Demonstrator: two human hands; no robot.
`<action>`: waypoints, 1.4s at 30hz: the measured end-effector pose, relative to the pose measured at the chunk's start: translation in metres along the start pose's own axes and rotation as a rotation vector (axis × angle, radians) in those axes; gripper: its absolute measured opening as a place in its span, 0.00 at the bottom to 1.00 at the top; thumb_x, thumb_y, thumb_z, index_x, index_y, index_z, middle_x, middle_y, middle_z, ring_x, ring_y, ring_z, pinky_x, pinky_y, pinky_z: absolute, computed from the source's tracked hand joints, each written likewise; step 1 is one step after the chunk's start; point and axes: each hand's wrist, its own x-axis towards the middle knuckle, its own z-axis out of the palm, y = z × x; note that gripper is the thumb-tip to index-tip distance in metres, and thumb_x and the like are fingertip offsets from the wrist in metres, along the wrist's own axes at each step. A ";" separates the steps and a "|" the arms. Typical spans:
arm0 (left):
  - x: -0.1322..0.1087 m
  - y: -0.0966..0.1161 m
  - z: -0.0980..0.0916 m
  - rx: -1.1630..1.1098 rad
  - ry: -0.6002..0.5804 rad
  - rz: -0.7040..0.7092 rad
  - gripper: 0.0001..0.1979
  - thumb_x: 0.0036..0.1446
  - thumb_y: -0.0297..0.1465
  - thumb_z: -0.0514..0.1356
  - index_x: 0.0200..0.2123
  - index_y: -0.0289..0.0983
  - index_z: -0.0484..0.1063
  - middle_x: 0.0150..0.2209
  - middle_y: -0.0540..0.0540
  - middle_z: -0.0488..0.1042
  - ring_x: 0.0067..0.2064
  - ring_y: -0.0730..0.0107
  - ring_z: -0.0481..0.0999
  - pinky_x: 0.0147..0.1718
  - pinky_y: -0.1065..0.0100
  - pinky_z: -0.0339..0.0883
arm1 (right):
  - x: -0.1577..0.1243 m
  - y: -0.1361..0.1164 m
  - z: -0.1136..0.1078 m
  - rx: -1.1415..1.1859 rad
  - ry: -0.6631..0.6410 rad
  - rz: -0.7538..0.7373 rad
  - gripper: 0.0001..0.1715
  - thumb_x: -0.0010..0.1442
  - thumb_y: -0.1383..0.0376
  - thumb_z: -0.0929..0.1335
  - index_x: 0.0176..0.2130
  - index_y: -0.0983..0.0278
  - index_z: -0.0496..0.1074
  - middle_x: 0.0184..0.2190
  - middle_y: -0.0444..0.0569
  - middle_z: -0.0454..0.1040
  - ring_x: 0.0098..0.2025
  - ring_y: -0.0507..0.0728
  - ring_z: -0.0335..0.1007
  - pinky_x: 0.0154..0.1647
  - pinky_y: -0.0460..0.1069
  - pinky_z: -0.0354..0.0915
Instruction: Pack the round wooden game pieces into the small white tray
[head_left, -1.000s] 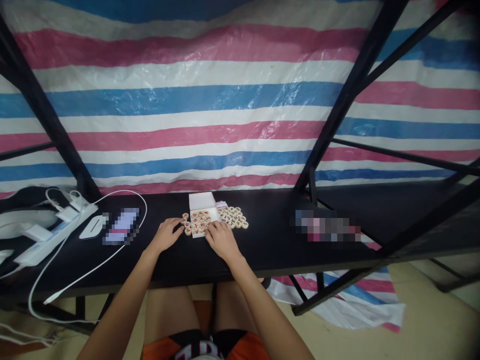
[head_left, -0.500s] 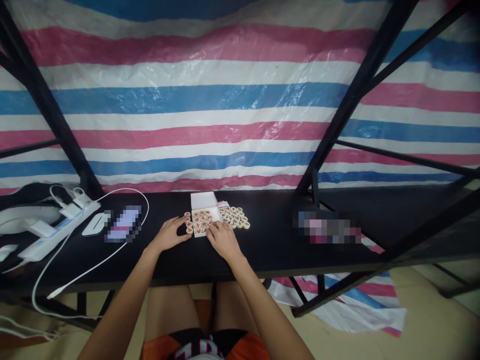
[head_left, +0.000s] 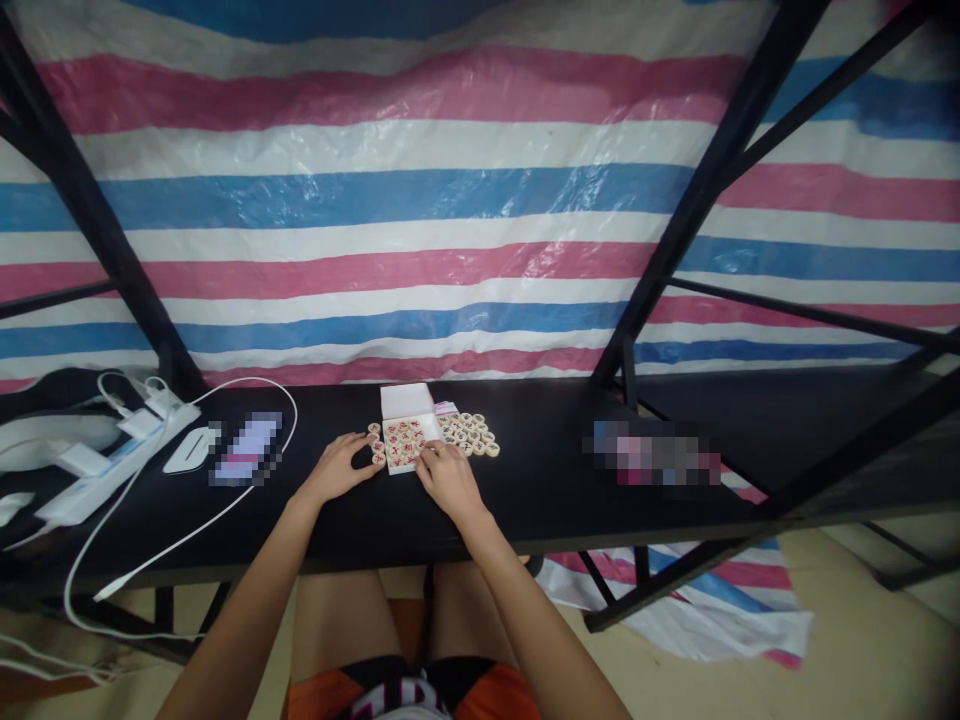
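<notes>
A white box lies with its lid folded back on the black desk. Rows of round xiangqi pieces with red characters fill much of it. My left hand is open beside the box, thumb and fingers apart around a short column of loose red pieces. My right hand bends over the box's right front corner, fingers together and curled. Its fingertips touch the inside or edge there, and what they hold, if anything, is hidden. Right of the box sit several pieces with dark characters, grouped flat.
To the left are a blurred phone, a white flat object, a power strip with plugs, and a looping white cable. A blurred item lies to the right. Black metal posts frame a striped sheet.
My right hand has shifted very slightly right, uncovering a bit more of the pieces in the box. My left fingers have drawn slightly back from the loose column of pieces.
</notes>
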 end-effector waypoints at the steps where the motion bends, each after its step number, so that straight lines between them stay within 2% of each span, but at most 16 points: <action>1: 0.000 0.000 0.000 -0.001 0.000 -0.003 0.33 0.52 0.53 0.54 0.57 0.44 0.64 0.58 0.43 0.65 0.61 0.53 0.59 0.57 0.52 0.53 | 0.000 0.000 0.000 0.000 0.001 0.006 0.13 0.64 0.65 0.60 0.35 0.64 0.72 0.40 0.51 0.73 0.38 0.56 0.68 0.47 0.52 0.58; 8: -0.002 0.005 -0.005 -0.054 0.036 0.003 0.31 0.52 0.51 0.55 0.56 0.43 0.64 0.57 0.43 0.65 0.59 0.55 0.61 0.57 0.54 0.54 | 0.001 -0.001 -0.003 -0.004 -0.001 0.049 0.14 0.64 0.65 0.59 0.35 0.64 0.72 0.42 0.53 0.72 0.39 0.56 0.69 0.47 0.52 0.59; 14: -0.003 0.021 -0.017 -0.110 0.150 0.057 0.23 0.58 0.46 0.53 0.51 0.40 0.67 0.50 0.44 0.69 0.53 0.59 0.66 0.53 0.56 0.58 | 0.001 0.000 -0.007 0.056 0.012 0.076 0.13 0.62 0.65 0.60 0.36 0.64 0.73 0.47 0.55 0.69 0.41 0.57 0.70 0.45 0.53 0.62; 18: -0.004 0.030 -0.020 -0.123 0.170 0.102 0.18 0.60 0.42 0.52 0.48 0.39 0.69 0.46 0.43 0.71 0.49 0.60 0.68 0.51 0.58 0.60 | 0.001 0.004 -0.002 0.092 0.035 0.078 0.11 0.62 0.67 0.61 0.37 0.64 0.72 0.50 0.56 0.67 0.41 0.57 0.70 0.46 0.53 0.63; 25: -0.006 0.041 -0.021 -0.103 0.188 0.152 0.14 0.60 0.38 0.51 0.43 0.40 0.70 0.43 0.44 0.72 0.47 0.62 0.68 0.50 0.59 0.61 | 0.001 0.004 0.001 0.145 0.085 0.036 0.10 0.63 0.67 0.61 0.37 0.63 0.71 0.47 0.55 0.68 0.43 0.56 0.70 0.48 0.52 0.64; 29: -0.010 0.054 -0.021 -0.065 0.152 0.256 0.14 0.58 0.37 0.54 0.44 0.39 0.70 0.43 0.43 0.72 0.48 0.61 0.69 0.50 0.59 0.62 | -0.001 -0.004 -0.004 0.256 0.063 -0.161 0.10 0.63 0.68 0.60 0.41 0.63 0.70 0.45 0.53 0.70 0.48 0.55 0.67 0.49 0.49 0.64; 32: -0.011 0.061 -0.023 -0.072 0.072 0.319 0.13 0.56 0.35 0.54 0.43 0.40 0.71 0.43 0.45 0.73 0.48 0.61 0.69 0.52 0.58 0.61 | -0.002 -0.008 -0.006 0.294 0.047 -0.251 0.10 0.63 0.69 0.60 0.39 0.63 0.69 0.43 0.52 0.70 0.45 0.53 0.69 0.49 0.48 0.65; 38: -0.012 0.064 -0.025 -0.132 0.076 0.346 0.14 0.56 0.35 0.54 0.44 0.40 0.71 0.43 0.46 0.75 0.47 0.62 0.71 0.54 0.58 0.61 | -0.004 -0.008 -0.005 0.317 -0.011 -0.326 0.10 0.65 0.67 0.59 0.40 0.63 0.69 0.41 0.50 0.71 0.43 0.52 0.70 0.46 0.47 0.66; 42: -0.012 0.065 -0.023 -0.120 0.001 0.360 0.15 0.57 0.34 0.52 0.46 0.41 0.71 0.45 0.45 0.75 0.50 0.61 0.69 0.53 0.58 0.62 | -0.003 -0.009 -0.005 0.319 -0.035 -0.295 0.11 0.65 0.66 0.59 0.39 0.62 0.69 0.40 0.49 0.72 0.42 0.52 0.71 0.44 0.46 0.66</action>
